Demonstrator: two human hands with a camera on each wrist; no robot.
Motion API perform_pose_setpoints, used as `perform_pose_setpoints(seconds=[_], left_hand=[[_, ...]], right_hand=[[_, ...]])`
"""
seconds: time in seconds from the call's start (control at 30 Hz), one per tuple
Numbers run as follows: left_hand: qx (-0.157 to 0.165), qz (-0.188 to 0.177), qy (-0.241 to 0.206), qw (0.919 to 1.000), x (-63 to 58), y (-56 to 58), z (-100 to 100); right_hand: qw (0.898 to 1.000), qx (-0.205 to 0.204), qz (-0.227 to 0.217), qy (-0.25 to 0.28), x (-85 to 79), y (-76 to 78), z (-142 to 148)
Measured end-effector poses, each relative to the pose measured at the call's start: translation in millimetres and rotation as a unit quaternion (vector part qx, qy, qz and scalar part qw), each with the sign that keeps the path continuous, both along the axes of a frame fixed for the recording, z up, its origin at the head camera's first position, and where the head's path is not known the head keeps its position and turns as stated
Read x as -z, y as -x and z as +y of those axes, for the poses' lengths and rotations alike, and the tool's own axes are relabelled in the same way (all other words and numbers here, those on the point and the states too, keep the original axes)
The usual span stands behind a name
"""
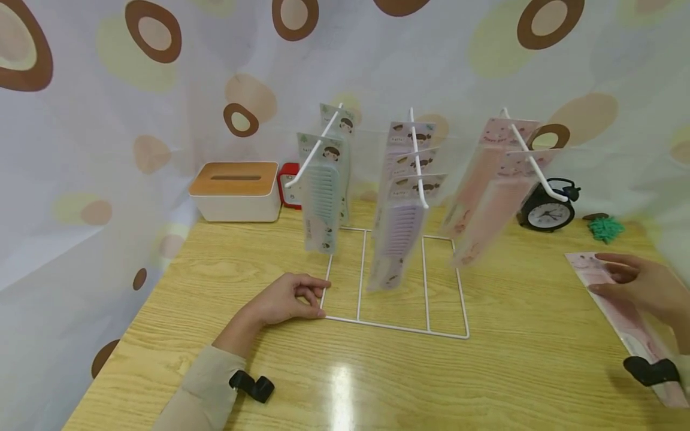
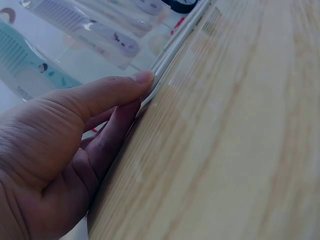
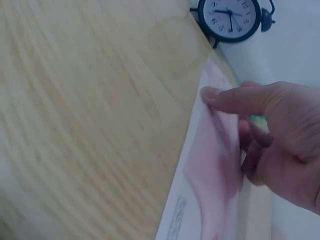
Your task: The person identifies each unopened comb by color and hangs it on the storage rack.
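My left hand (image 1: 288,297) pinches the front left corner of a white wire display rack (image 1: 396,327); in the left wrist view the thumb lies on the wire. From the rack's left hook hang packaged green combs (image 1: 323,200). Packaged purple combs (image 1: 401,233) are on the middle hook, and packaged pink combs (image 1: 498,206) on the right one. Off to the right, my right hand (image 1: 644,290) holds another packaged pink comb (image 3: 207,165) near its upper end, thumb on one face. The fingers behind that package are partly hidden.
Behind the rack stand a white tissue box (image 1: 237,206) with a wooden lid and a red clock (image 1: 291,188). A black alarm clock (image 1: 550,214) is at the back right, beside a green frilly object (image 1: 605,228). Patterned cloth (image 1: 178,120) walls the table.
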State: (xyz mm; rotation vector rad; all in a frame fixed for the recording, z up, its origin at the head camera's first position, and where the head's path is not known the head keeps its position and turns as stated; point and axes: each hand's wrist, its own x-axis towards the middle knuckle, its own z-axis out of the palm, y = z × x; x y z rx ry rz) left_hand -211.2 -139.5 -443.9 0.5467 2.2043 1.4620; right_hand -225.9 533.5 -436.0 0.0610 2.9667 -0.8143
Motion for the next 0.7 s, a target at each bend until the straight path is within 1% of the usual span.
perform_pose_setpoints(seconds=[0.07, 0.17, 0.2, 0.3, 0.4, 0.5, 0.6, 0.7], left_hand=[[-0.001, 0.0, -0.001, 1.0, -0.4, -0.1, 0], [0.001, -0.001, -0.003, 1.0, -0.8, -0.2, -1], [0.002, 0.0, -0.001, 1.0, -0.9, -0.3, -1], [0.007, 0.002, 0.001, 1.0, -1.7, 0.0, -1], [0.013, 0.006, 0.005, 0.9999, -2.9, 0.5, -2], [0.014, 0.007, 0.006, 0.9999, -3.6, 1.2, -2], [0.013, 0.004, 0.002, 0.9999, -2.5, 1.2, -1], [0.013, 0.0, -0.002, 0.9999, -1.3, 0.8, -1]], right_hand=[[1.0, -0.022, -0.006, 0.005, -4.1, 3.6, -4], [0.999, -0.046, -0.011, -0.007, -8.9, 5.4, -9], [0.999, -0.048, -0.01, -0.01, -9.6, 4.7, -12], [0.999, -0.035, -0.015, -0.013, -8.7, 0.1, -18], [1.0, -0.015, -0.012, 0.018, -5.7, -6.1, -26], [0.998, 0.006, 0.012, 0.056, -7.5, -10.1, -36], [0.994, 0.029, 0.035, 0.104, -17.6, -12.2, -50], [0.984, 0.035, 0.063, 0.166, -32.7, -15.5, -68]])
